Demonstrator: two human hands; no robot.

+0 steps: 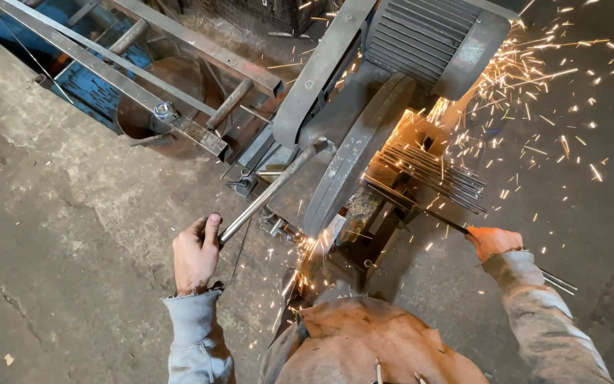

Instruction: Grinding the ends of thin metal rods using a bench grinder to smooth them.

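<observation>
Your two hands work one chop saw (364,142) on the concrete floor (72,235), sparks flying.
Your left hand (195,254) has its fingers clenched round the single lever handle (271,190) of the saw. Your right hand (493,242) grasps one thin steel rod (559,281) running into the bundle of rods (435,174) under the blade guard; their number is too blurred to count.
</observation>
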